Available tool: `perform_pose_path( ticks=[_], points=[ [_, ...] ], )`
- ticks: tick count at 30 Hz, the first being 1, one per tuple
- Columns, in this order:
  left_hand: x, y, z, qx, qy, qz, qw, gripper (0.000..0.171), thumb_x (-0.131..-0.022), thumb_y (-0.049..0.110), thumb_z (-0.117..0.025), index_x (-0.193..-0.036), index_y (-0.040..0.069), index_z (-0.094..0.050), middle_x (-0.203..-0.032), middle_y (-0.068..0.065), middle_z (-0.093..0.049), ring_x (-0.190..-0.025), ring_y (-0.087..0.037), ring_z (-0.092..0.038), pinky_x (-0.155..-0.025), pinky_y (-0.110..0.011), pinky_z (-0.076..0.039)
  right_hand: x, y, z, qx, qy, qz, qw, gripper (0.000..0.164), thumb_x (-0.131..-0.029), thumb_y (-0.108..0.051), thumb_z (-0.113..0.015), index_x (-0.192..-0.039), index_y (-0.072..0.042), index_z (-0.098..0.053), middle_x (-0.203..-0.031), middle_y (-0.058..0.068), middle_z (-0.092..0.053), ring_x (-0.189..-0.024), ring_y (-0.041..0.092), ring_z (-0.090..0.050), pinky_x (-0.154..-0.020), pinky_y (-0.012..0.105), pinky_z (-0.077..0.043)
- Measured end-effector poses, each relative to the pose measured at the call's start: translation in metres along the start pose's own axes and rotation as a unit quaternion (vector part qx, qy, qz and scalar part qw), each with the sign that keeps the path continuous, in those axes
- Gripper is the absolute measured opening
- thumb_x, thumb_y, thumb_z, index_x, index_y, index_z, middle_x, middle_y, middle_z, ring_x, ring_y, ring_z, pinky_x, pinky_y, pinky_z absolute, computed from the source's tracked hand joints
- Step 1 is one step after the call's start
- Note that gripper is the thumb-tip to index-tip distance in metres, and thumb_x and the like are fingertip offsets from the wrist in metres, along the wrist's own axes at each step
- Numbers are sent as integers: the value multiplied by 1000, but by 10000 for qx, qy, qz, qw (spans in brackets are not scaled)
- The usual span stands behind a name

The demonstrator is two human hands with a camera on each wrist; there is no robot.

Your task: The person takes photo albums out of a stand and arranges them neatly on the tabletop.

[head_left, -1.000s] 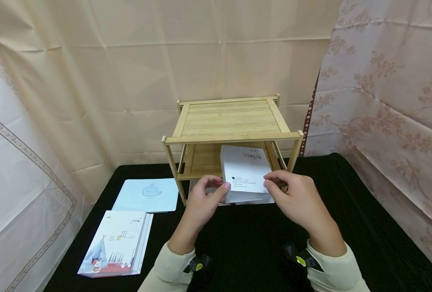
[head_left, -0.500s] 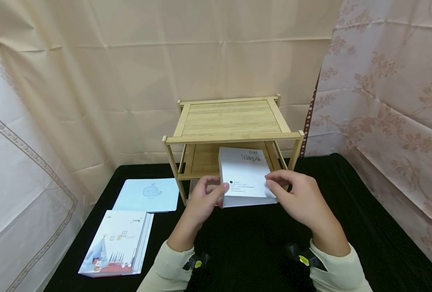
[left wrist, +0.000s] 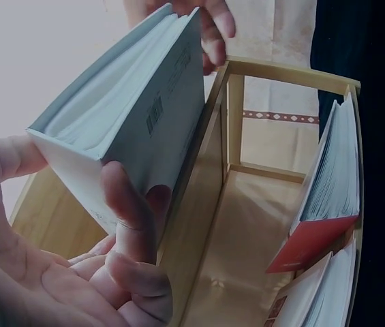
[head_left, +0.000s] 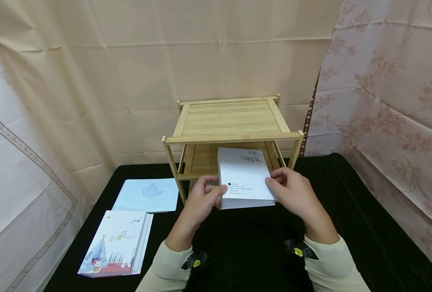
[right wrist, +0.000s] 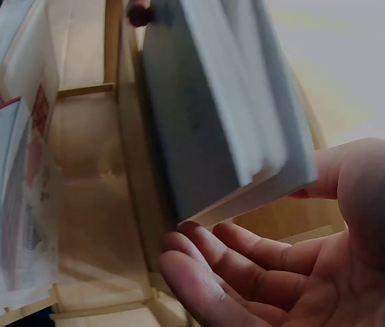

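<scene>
A thick white book (head_left: 243, 172) lies over the front of the middle level of a wooden shelf (head_left: 234, 117), its cover print upside down in the head view. My left hand (head_left: 203, 202) pinches its spine side, the thumb on the front cover and the fingers beneath. In the left wrist view the book (left wrist: 144, 102) shows its page edges and a barcode on its back cover. My right hand (head_left: 294, 196) holds the opposite side, its thumb on the cover edge; in the right wrist view its fingers (right wrist: 247, 266) curl under the blurred book's lower corner.
On the shelf's lowest level stand a book with a red spine (left wrist: 311, 242) and another book (left wrist: 315, 293). To the left on the black cloth (head_left: 245, 247) lie a pale blue whale-print book (head_left: 146, 194) and an illustrated white book (head_left: 115, 243). Curtains (head_left: 216, 52) hang behind.
The white book has come slightly nearer and to the left, with its cover lying lower over its pages. Both hands moved with it; the right hand shifted right, then back left.
</scene>
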State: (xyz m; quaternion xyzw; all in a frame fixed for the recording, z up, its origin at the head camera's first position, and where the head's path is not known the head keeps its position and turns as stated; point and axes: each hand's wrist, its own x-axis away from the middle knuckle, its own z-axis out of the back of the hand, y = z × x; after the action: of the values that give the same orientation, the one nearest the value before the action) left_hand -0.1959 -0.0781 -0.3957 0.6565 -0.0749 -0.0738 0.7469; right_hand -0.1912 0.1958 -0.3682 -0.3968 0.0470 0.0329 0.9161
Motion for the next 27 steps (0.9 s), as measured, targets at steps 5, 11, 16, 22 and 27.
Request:
perform_pose_path(
  ticks=[5,11,16,22,27],
  points=[
    [1,1,3,-86,-85,-43,9999,61,-97,34,-69,-147,9,-44,-87,-6,-70,-70,-21,-65,-87,-33,-51,-8,7,-6,-322,-424,-276,9982,60,-103,-51,-58,-134,-1,-62,-115,19,-69,-91,24,-68,-72,31,-56],
    [1,1,7,-195,-238,-48,9995,62,-96,31,-69,-148,11,-42,-82,-5,-68,-71,-22,-65,-90,-33,-50,-19,17,-15,-1427,-1044,-567,9826,65,-105,-51,-54,-139,4,-56,-108,18,-70,-81,22,-71,-70,35,-62],
    [2,1,10,-384,-346,-58,9986,63,-95,30,-69,-148,9,-43,-85,-7,-71,-70,-22,-67,-91,-36,-50,-25,25,-22,-2441,-1485,-631,9562,63,-108,-47,-47,-136,9,-54,-101,16,-73,-80,25,-75,-72,40,-64],
    [4,3,14,-773,-627,91,9950,72,-95,36,-69,-154,9,-39,-88,-8,-73,-75,-22,-71,-109,-55,-45,-27,30,-28,-3010,-1677,-654,9365,61,-109,-43,-47,-136,12,-52,-99,13,-75,-82,26,-77,-73,41,-65],
    [3,1,18,-1040,-899,184,9903,78,-95,39,-69,-157,5,-35,-88,-8,-73,-82,-20,-71,-115,-60,-40,-27,30,-28,-2843,-1702,-683,9410,59,-109,-42,-49,-137,10,-52,-102,13,-75,-83,26,-77,-75,41,-64]
  ],
)
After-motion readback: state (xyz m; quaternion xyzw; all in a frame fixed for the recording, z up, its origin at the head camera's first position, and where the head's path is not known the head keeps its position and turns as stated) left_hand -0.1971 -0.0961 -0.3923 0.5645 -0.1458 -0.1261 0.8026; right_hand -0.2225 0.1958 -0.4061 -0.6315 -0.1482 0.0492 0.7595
